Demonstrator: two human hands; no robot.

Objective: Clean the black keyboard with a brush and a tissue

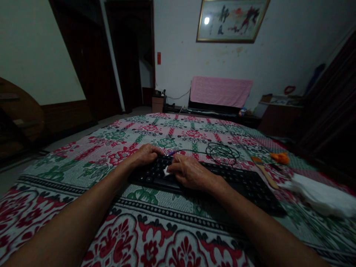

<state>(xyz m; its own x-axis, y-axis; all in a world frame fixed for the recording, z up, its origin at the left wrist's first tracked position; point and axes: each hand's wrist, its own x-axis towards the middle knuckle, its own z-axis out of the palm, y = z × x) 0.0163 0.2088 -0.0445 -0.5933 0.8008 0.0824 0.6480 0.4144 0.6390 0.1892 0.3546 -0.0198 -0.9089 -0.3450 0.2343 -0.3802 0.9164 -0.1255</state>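
A black keyboard lies on a flowered red, green and white cloth. At its far left corner, my left hand grips the edge, with the index finger reaching along the back. My right hand is closed around a small white tissue, which touches the keys on the left half. Fingers and palm hide part of the keys and most of the tissue. From the back edge runs a black cable, loosely coiled behind the keyboard; a purple piece shows near my left fingertips.
To the right lie a wooden-handled tool, an orange crumpled item and a white pack of tissues. Beyond the cloth, a pink towel covers a dark panel on a low cabinet. A doorway stands at the back left.
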